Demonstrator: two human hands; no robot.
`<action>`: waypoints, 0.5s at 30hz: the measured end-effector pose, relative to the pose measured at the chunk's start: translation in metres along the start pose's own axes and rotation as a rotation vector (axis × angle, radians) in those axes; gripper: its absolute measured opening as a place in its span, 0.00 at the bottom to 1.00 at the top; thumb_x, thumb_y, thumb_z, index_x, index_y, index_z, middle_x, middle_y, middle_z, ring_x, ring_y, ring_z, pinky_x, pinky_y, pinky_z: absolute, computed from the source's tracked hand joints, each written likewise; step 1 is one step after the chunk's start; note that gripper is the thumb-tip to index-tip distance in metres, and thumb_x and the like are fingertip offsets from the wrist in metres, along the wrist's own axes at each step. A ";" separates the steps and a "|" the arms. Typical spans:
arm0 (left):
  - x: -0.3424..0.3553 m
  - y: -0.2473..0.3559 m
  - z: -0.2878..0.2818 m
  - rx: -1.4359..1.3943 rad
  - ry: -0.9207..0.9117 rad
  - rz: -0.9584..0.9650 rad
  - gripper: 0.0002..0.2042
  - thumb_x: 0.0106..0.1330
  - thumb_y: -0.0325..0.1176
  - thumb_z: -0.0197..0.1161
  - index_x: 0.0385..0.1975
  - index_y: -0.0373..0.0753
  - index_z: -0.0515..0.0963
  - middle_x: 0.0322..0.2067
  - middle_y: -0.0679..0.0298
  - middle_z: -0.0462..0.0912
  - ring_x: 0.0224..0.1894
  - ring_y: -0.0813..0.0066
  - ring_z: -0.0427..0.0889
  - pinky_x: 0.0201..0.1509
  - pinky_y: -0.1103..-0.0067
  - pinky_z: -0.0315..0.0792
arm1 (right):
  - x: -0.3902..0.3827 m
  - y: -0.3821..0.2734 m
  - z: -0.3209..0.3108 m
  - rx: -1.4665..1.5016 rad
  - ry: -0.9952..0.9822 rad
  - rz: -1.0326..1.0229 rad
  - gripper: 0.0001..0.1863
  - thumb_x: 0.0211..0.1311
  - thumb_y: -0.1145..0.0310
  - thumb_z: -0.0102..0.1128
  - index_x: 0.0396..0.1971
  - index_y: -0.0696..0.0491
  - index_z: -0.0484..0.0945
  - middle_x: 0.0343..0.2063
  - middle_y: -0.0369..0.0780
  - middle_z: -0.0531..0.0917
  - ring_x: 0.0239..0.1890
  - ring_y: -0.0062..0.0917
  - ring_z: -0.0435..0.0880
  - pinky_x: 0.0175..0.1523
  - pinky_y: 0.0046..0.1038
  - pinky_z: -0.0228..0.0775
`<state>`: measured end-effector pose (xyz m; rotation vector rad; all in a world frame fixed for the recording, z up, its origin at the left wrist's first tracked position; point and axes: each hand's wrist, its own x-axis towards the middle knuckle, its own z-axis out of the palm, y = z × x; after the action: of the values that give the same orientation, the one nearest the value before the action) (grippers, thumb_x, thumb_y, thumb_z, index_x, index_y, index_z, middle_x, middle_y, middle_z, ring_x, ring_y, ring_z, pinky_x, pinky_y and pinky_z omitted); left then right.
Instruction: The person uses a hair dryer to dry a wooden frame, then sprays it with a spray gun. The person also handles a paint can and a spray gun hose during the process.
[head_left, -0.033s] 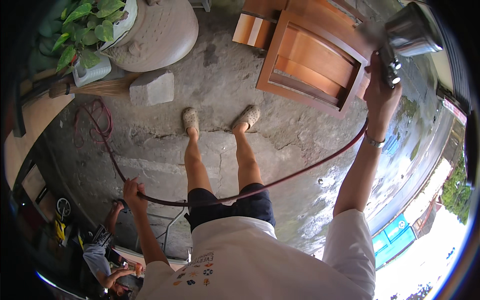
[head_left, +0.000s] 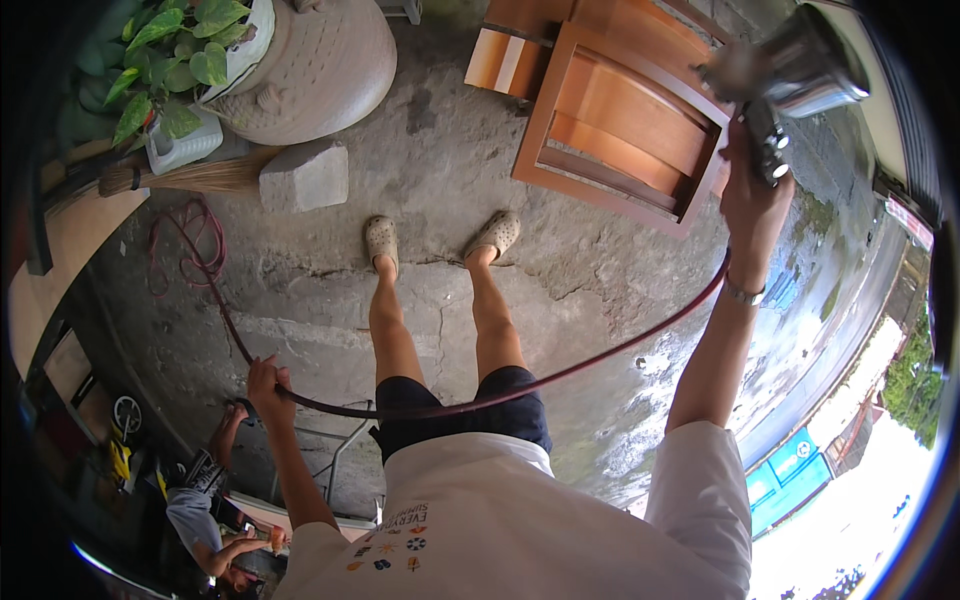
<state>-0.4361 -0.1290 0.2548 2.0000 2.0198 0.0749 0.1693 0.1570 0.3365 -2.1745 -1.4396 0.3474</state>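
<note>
My right hand (head_left: 755, 195) is closed round a metal spray gun (head_left: 772, 145) with a silver cup (head_left: 815, 65), raised at the right over stacked orange-brown wooden panels (head_left: 615, 140), one a frame. The gun's front end is blurred. My left hand (head_left: 270, 385) grips a dark red hose (head_left: 465, 405) at the lower left. The hose curves across my thighs up to behind my right hand, and runs from my left hand to loose loops (head_left: 185, 225) on the concrete floor.
A large pot (head_left: 315, 70), a leafy plant (head_left: 180, 60), a broom (head_left: 200, 175) and a concrete block (head_left: 302, 178) are at the upper left. A seated person (head_left: 205, 530) and a metal frame (head_left: 340, 450) are at the lower left. Wet pavement (head_left: 820, 270) lies to the right.
My right hand and the spray gun have shifted slightly left. My left hand looks the same.
</note>
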 end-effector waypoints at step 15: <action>0.009 -0.013 -0.010 -0.022 -0.065 -0.037 0.21 0.75 0.42 0.48 0.23 0.31 0.67 0.40 0.48 0.83 0.49 0.39 0.79 0.61 0.52 0.70 | -0.020 -0.006 0.043 0.214 -0.129 0.021 0.14 0.64 0.63 0.64 0.32 0.62 0.82 0.17 0.37 0.80 0.22 0.14 0.73 0.29 0.24 0.67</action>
<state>-0.4510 -0.1192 0.2602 1.9258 2.0066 0.0241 0.1362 0.1522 0.3022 -2.0267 -1.3786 0.6298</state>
